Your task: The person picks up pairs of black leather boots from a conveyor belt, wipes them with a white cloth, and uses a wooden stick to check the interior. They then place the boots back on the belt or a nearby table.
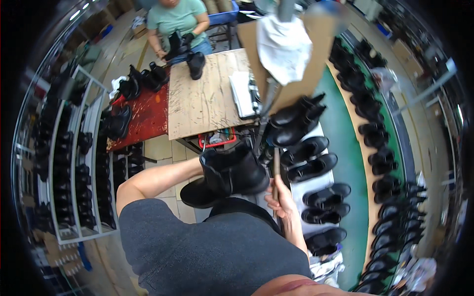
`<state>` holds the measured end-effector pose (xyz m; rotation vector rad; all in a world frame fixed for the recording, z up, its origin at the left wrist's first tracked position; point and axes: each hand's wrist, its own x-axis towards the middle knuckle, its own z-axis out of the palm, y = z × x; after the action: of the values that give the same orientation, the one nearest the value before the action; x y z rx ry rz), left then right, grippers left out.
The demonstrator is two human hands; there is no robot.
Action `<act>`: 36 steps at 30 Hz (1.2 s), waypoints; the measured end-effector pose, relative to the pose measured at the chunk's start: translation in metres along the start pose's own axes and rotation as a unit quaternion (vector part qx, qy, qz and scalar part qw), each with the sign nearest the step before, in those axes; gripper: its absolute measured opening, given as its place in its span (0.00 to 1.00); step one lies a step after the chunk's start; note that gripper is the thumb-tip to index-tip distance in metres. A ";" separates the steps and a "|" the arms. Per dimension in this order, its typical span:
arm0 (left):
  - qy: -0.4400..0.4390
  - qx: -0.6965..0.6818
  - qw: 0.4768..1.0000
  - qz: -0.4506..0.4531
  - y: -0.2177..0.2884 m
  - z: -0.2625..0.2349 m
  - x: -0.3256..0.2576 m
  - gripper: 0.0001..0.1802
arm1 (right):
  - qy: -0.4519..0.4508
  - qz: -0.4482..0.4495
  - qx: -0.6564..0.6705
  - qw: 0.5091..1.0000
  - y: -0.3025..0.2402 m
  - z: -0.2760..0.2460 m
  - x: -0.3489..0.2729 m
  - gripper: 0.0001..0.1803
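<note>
Two black ankle boots (pixel 229 175) hang together in front of the person's body, below the near edge of the wooden table (pixel 207 98), with the left forearm (pixel 165 175) reaching to them from one side. Its hand is hidden behind the leather, so I cannot tell how those fingers are set; a loose hold there could let one boot slip and drop. The right hand (pixel 281 198) has its fingers wrapped round a light-brown stick (pixel 276 167), which stands upright just beside a boot toe (whether it touches, I cannot make out). A careless swing of that stick might scuff the dark surface, since so little room separates them. Close on the right, several black shoes (pixel 312 167) lie in a row on a pale surface, and an elbow or the stick's end drifting outward could knock one askew.
</note>
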<state>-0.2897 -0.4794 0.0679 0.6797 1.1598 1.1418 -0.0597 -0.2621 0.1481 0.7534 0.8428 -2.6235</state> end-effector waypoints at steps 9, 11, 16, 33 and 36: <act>0.551 0.228 0.791 0.140 0.130 -0.253 0.044 0.36 | 0.112 -0.139 -0.120 0.977 -0.060 0.048 0.070 0.25; 0.600 0.301 0.736 0.086 0.155 -0.275 0.074 0.36 | 0.138 -0.138 -0.108 0.975 -0.057 0.048 0.074 0.25; 0.562 0.420 0.709 0.067 0.210 -0.293 0.124 0.34 | 0.192 -0.127 -0.053 0.972 -0.040 0.048 0.082 0.24; 0.512 0.053 0.797 0.315 0.174 -0.321 0.239 0.38 | 0.282 -0.235 -0.028 0.930 -0.042 0.047 0.090 0.25; 0.433 -0.095 0.844 0.302 0.147 -0.369 0.240 0.42 | 0.267 -0.252 -0.025 0.930 -0.050 0.059 0.097 0.24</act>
<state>-0.6905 -0.2546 0.0009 0.3587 1.5881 2.2163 -0.1830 -0.2681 0.1580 1.4433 1.4031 -2.8386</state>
